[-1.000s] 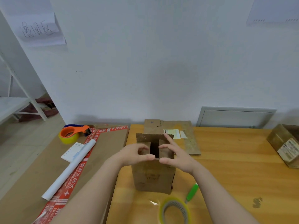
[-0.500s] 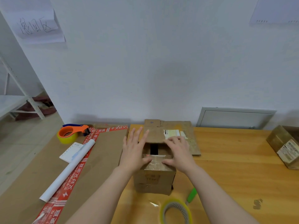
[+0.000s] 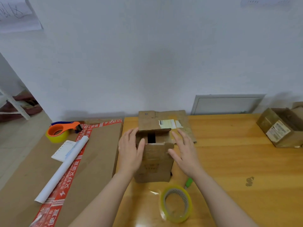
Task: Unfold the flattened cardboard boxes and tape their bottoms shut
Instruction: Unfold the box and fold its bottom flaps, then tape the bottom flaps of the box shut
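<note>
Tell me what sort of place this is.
Probably a packing workstation: a wooden table with a cardboard box, a loose tape roll, and an orange tape dispenser nearby.

- White wall (image 3: 147,54), straight ahead of me, evenly lit.
- Handwritten paper sheet (image 3: 16,15), on the wall, upper left.
- Grey metal panel (image 3: 226,104), low on the wall behind my wooden table (image 3: 237,161).
- Pale floor (image 3: 14,138), to my left, bearing a white rack frame (image 3: 14,105).
</note>
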